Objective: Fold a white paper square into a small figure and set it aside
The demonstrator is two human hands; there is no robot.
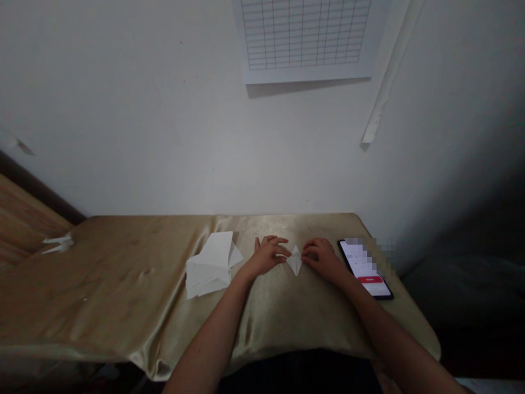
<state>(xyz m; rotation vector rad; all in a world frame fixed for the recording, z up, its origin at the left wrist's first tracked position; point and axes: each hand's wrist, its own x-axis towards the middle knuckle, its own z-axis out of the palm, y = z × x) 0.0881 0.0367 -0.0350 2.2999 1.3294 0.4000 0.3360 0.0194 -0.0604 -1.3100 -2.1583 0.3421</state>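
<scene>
A small piece of folded paper (296, 261), white and roughly diamond-shaped with creases down its middle, lies between my two hands. At its left corner, my left hand (268, 256) pinches with thumb and forefinger, the other fingers reaching out above. Opposite, my right hand (323, 257) has its thumb and fingertips closed on the right edge, the fingers curled. The paper sits on or just over the cloth; I cannot tell which. Left of my left hand is a loose pile of white paper sheets (213, 265).
A phone (369, 279) with a lit screen lies to the right of my right hand. Gold satin cloth (123, 279) covers the table, wrinkled near the front edge. White scraps (59, 243) lie far left. Behind rises a wall (172, 137) with a printed grid sheet (307, 38).
</scene>
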